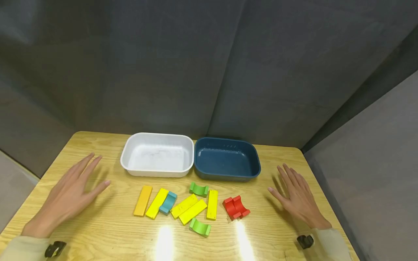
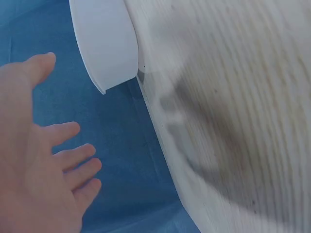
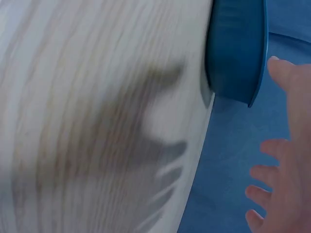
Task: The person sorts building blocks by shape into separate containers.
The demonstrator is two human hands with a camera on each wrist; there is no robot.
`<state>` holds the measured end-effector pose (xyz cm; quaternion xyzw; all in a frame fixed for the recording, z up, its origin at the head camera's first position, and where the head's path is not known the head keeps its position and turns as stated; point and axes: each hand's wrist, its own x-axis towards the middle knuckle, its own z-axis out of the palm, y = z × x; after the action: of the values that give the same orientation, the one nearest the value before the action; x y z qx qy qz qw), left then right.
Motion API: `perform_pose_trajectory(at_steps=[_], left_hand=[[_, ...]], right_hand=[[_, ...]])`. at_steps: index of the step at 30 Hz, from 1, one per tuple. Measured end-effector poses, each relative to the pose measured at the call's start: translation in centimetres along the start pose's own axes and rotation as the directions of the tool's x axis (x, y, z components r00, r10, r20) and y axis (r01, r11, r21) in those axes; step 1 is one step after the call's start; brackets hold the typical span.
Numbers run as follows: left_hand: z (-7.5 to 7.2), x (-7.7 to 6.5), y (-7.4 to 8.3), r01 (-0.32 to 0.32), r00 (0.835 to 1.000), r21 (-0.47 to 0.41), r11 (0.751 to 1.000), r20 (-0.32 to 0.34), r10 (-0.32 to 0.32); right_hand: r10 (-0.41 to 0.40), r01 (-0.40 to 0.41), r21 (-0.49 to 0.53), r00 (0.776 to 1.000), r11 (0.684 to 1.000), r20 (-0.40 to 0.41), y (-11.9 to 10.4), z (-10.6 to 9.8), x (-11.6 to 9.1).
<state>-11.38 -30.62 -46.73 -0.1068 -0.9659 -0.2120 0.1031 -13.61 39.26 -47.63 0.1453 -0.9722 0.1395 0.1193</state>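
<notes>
My left hand (image 1: 73, 190) hovers over the table's left side, fingers spread, holding nothing. On the right, my right hand (image 1: 297, 195) is held likewise, its fingers extended over the wood. Between the hands lie several flat blocks: an orange block (image 1: 143, 201), a yellow block (image 1: 157, 203) beside a blue arched block (image 1: 168, 203), two slanted yellow blocks (image 1: 192, 212) and an upright-lying yellow block (image 1: 212, 205). A green arched block (image 1: 199, 189) lies behind them and another green arched block (image 1: 200, 227) in front. Red arched blocks (image 1: 236, 207) sit nearest my right hand.
A white bin (image 1: 156, 173) and a dark blue bin (image 1: 226, 177) stand side by side at the back of the wooden table (image 1: 107, 232). Dark cloth (image 1: 163, 72) hangs behind, and a grey panel (image 1: 375, 163) rises on the right.
</notes>
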Motion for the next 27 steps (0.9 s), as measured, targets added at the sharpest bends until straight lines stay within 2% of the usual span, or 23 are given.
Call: perform_pose_trajectory(at_steps=[8,16,27], left_hand=[[-0.2,1.1,1.0,0.006,0.999,-0.028,1.0,-0.041,-0.007],[-0.1,1.9,1.6,0.022,0.999,-0.032,0.999,-0.035,-0.023],[0.0,3.1,2.7,-0.007,0.999,-0.04,0.999,-0.052,0.005]], right_hand=[[-0.048,0.047,-0.021,0.998,0.999,-0.042,-1.2,-0.7,0.9],[-0.062,0.061,-0.016,0.996,0.998,-0.066,-2.4,-1.1,1.2],[-0.144,0.146,0.005,0.983,0.989,-0.115,-5.1,-1.7,1.7]])
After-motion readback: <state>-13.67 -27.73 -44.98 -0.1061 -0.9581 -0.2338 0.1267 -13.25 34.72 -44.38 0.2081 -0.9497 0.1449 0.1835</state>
